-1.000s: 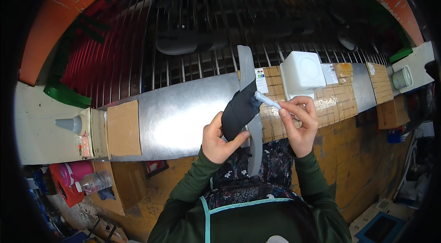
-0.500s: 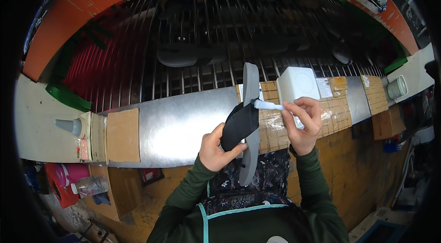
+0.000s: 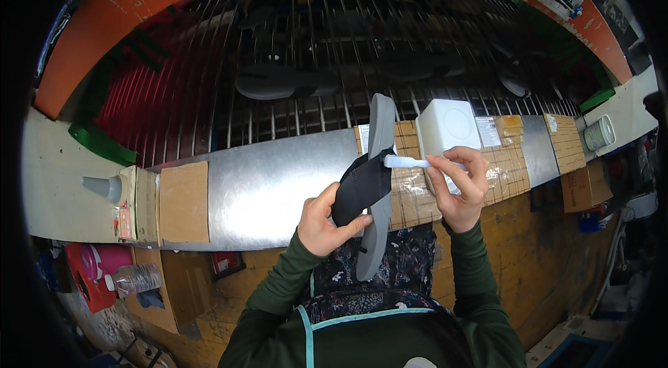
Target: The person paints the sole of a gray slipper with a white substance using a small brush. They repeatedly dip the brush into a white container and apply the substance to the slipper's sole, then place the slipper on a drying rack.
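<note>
The left hand (image 3: 321,229) is gripping a gray sandal (image 3: 380,121) around its black strap (image 3: 364,188). Right of the sandal, the right hand (image 3: 463,192) is pinching a white brush (image 3: 408,162) against the strap.

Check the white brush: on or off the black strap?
On, apparently: the white brush in the right hand meets the edge of the black strap, with no visible gap.

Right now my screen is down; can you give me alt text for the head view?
A person's left hand holds a grey-soled slide sandal by its wide black strap, while the right hand holds a small white brush at the strap's edge. A white plastic container sits just beyond the right hand; another grey sandal lies farther back.
</note>
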A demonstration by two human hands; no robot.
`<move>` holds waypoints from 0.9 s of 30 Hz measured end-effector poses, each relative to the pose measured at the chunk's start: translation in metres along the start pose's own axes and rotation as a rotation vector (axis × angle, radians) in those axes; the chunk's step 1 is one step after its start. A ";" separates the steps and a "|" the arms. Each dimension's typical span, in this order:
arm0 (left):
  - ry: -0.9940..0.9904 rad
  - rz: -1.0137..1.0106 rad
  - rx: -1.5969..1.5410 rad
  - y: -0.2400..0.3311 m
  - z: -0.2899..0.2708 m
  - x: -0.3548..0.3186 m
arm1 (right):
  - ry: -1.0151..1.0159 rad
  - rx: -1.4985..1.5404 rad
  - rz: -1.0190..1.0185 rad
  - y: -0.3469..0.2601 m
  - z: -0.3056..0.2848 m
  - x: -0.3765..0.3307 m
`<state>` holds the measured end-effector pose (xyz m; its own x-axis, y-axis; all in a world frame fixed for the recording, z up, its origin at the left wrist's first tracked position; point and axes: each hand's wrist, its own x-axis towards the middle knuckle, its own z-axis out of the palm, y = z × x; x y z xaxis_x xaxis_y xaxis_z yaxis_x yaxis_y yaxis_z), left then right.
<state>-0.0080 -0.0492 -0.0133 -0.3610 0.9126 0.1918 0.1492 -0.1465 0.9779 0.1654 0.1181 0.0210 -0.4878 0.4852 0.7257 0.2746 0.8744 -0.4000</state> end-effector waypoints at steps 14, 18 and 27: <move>-0.041 0.024 0.057 0.002 -0.004 0.004 | -0.098 0.008 -0.040 0.006 -0.009 0.003; -0.043 0.021 0.030 0.001 -0.004 0.004 | -0.137 -0.005 -0.063 0.007 -0.014 0.004; -0.029 0.014 0.004 0.003 -0.004 0.005 | -0.169 0.026 -0.060 0.005 -0.016 0.004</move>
<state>-0.0128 -0.0469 -0.0088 -0.3318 0.9214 0.2025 0.1574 -0.1576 0.9749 0.1782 0.1244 0.0305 -0.6356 0.4238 0.6453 0.2204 0.9007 -0.3743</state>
